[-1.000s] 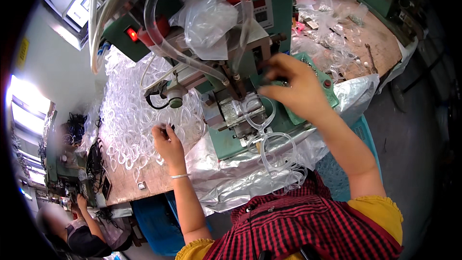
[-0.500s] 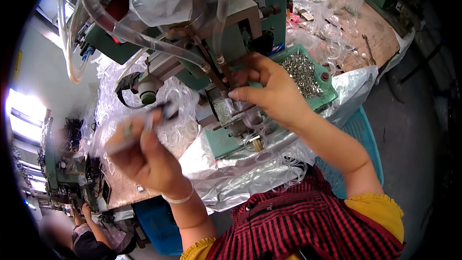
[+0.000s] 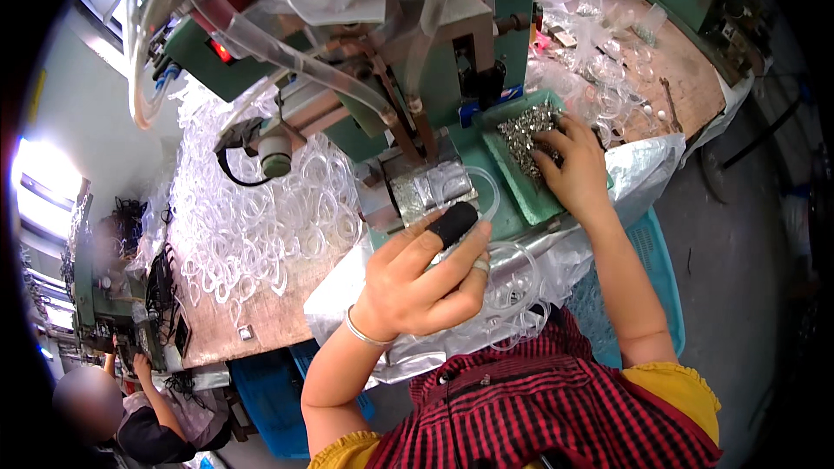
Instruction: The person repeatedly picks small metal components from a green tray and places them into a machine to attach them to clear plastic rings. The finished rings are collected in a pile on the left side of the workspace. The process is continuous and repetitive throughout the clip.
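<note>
Evidently, we are at a loading step on the worktop [image 3: 276,320], whose front edge wears a silver sheet [image 3: 647,165]. Near the middle of that edge stands a machine [image 3: 445,37]. To its left a heap of clear loops [image 3: 261,217] spreads back from the front left edge, and to its right, close to the front edge, sits the green tray [image 3: 540,209]. Our right hand [image 3: 575,165] dips into the tray, fingers a little apart in the metal bits [image 3: 514,135]; we cannot tell whether a bit is caught between them. Our left hand [image 3: 426,282] hovers before the machine with fingers curled together; we cannot tell whether they pinch the clear loop [image 3: 497,194] that lies at the machine's front, partly hidden behind them. We judge that a bit is being picked out while the loop waits, and that the next move calls for a fine pinch on the right and a steady left.

Counting, we have one machine before us and a second machine [image 3: 691,13] by the far right corner; one basket [image 3: 658,287] below the right front edge; one tray; two hands; one wrench [image 3: 669,102] near the right edge; one black finger cover [image 3: 453,223], on our left hand; and two white beads [image 3: 648,110] beside the wrench. The heaped loops and the bits are too many to count.
</note>
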Motion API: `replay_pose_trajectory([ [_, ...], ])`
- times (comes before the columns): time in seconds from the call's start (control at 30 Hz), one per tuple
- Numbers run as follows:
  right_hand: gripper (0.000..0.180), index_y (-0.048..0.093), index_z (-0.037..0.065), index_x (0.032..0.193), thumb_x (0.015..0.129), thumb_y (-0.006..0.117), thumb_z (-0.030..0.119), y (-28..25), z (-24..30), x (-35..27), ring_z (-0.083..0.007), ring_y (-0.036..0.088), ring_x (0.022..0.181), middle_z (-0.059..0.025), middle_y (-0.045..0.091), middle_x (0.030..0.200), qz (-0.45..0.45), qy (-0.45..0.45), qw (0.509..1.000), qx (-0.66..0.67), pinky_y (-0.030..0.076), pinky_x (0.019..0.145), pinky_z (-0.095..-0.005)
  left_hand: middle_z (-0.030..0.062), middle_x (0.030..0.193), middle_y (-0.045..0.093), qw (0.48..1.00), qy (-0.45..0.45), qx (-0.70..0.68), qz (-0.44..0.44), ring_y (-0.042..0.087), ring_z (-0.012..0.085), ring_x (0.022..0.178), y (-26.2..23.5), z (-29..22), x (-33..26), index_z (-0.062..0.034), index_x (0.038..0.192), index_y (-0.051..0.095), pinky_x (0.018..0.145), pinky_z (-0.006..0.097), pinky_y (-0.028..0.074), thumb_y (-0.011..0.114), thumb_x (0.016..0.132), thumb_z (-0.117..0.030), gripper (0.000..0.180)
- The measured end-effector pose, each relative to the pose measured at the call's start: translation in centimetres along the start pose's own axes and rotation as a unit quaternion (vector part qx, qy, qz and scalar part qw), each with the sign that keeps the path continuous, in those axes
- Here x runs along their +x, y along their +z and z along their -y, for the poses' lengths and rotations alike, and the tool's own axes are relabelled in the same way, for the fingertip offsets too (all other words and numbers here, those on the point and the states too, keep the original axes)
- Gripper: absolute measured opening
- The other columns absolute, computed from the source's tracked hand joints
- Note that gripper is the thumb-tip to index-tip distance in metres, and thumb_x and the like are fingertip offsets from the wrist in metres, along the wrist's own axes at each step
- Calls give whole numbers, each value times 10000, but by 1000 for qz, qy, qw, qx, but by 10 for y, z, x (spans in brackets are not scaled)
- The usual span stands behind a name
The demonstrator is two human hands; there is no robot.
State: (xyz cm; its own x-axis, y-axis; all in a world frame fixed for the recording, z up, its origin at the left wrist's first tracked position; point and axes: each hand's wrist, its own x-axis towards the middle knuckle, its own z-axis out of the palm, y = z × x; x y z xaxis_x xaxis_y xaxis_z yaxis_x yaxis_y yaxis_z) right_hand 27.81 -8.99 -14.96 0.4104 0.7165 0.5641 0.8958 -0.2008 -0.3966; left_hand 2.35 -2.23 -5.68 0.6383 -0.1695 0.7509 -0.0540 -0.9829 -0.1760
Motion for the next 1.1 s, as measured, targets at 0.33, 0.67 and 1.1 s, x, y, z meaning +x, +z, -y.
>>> replay_pose_trajectory([
  [0.33,127,723,31,878,768,700,89,1,-8,7,-376,532,1219,-204,646,1171,27,-28,999,7,412,1032,-448,87,1127,675,987,-126,-50,-87,665,246,889,2,-18,-22,-84,900,635,923,416,558,692,707,-102,202],
  [0.67,143,669,8,987,855,660,63,-3,7,7,-156,650,849,-81,693,893,-35,89,966,240,502,805,-295,111,1067,686,802,-461,325,-197,624,254,974,-149,31,-134,-31,987,699,883,365,490,686,830,28,168],
  [1.1,166,691,4,998,837,654,13,-20,5,-16,-223,666,877,-120,705,944,-72,93,982,149,496,807,-321,121,1401,549,847,-416,316,97,525,381,1233,-78,122,-228,-94,849,720,1073,469,388,707,701,-41,158],
])
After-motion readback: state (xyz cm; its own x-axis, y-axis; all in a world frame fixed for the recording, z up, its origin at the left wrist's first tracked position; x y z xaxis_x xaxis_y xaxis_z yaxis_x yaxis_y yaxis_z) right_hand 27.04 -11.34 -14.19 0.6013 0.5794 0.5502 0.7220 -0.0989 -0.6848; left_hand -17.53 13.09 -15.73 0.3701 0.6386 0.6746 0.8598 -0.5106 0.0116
